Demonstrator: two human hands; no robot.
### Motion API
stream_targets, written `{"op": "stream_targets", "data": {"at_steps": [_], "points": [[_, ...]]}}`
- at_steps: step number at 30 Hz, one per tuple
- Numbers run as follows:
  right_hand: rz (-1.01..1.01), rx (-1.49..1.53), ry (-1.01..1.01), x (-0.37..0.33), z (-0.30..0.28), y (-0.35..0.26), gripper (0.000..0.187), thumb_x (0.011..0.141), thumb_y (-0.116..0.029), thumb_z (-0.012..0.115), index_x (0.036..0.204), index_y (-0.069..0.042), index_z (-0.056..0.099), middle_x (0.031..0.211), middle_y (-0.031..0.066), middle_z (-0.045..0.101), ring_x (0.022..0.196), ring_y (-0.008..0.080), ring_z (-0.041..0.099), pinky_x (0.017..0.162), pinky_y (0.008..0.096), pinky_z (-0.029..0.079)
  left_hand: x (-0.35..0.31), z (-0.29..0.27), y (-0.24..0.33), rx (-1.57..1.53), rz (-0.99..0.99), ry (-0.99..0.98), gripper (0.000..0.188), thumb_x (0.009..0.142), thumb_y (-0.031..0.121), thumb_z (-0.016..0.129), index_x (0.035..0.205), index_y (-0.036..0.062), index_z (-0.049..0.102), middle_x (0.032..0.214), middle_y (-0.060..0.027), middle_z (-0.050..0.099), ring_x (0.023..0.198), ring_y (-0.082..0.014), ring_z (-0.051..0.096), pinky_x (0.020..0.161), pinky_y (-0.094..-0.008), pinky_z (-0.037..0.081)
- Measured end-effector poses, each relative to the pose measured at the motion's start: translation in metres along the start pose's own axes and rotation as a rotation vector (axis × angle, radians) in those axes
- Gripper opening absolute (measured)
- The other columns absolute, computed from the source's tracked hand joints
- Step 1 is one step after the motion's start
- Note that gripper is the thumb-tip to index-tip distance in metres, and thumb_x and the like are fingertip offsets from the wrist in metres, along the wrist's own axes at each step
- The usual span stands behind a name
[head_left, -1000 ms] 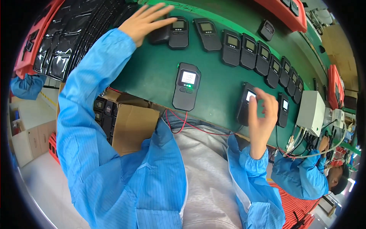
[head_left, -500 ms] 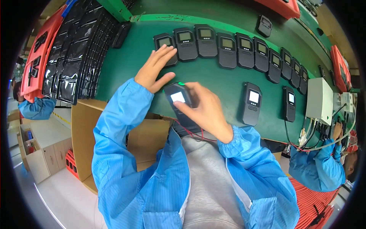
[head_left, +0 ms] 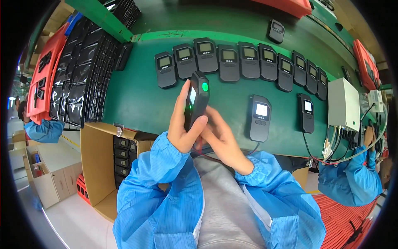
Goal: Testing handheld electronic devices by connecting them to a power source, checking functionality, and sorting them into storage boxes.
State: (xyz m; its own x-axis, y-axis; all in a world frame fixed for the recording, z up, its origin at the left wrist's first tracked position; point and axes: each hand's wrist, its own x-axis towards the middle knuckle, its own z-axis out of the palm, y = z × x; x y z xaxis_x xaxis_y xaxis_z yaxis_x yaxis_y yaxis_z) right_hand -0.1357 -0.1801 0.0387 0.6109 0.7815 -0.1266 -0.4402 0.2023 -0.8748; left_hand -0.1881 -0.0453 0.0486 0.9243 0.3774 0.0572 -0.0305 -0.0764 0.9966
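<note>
At your far left, a red tray (head_left: 45, 79) and a stack of glossy black trays (head_left: 74, 83) stand beside the green desk (head_left: 137, 83). Below the desk edge, an open cardboard box (head_left: 97, 166) has dark handheld devices inside. On the desk, a curved row of unlit devices (head_left: 229, 74) starts left of your hands and arcs away to the right.

Near the desk's front edge, your left hand (head_left: 182, 132) is closed around the held device (head_left: 201, 97), fingers along its screen side and thumb near its lower end. For a steady grip, it seems best to press on the casing rather than the glass, and to let the red wire (head_left: 199, 144) between your hands hang slack.

The held device is black, tilted up and turned nearly edge-on, so its lit white screen shows only as a sliver, with a small green light below. A bright green round spot marks its top end.

Your right hand (head_left: 224, 139) meets its lower end with bent fingers; you cannot tell from this view whether they grip. Supporting that end without twisting it looks wise.

Further right lie a device with a lit screen (head_left: 260, 124), a corded lit device (head_left: 307, 120), a white box (head_left: 344, 106) and a co-worker's blue sleeve (head_left: 348, 182).
</note>
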Motion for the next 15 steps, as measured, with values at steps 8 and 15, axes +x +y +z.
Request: {"op": "stream_targets", "data": {"at_steps": [8,15], "points": [[-0.126,0.017,0.156,0.001,-0.007,0.010,0.034,0.100,-0.011,0.056,0.132,0.000,0.054,0.070,-0.0090,0.052,0.058,-0.0027,0.036,0.050,0.0179,0.020,0.037,-0.008,0.037,0.363,0.268,-0.208,0.082,0.078,0.009,0.074,0.149,0.0006,0.034,0.138,-0.0232,0.051,0.126,-0.0326,0.053,0.102,-0.0371,0.043],[-0.169,-0.003,0.338,0.013,-0.010,0.012,0.033,0.097,-0.009,0.062,0.128,0.002,0.059,0.062,-0.0098,0.045,0.055,-0.0025,0.032,0.048,0.0184,0.021,0.100,-0.017,0.045,0.537,0.404,-0.172,0.075,0.077,0.009,0.078,0.144,0.0020,0.045,0.133,-0.0201,0.058,0.123,-0.0277,0.057,0.101,-0.0364,0.045]]}}
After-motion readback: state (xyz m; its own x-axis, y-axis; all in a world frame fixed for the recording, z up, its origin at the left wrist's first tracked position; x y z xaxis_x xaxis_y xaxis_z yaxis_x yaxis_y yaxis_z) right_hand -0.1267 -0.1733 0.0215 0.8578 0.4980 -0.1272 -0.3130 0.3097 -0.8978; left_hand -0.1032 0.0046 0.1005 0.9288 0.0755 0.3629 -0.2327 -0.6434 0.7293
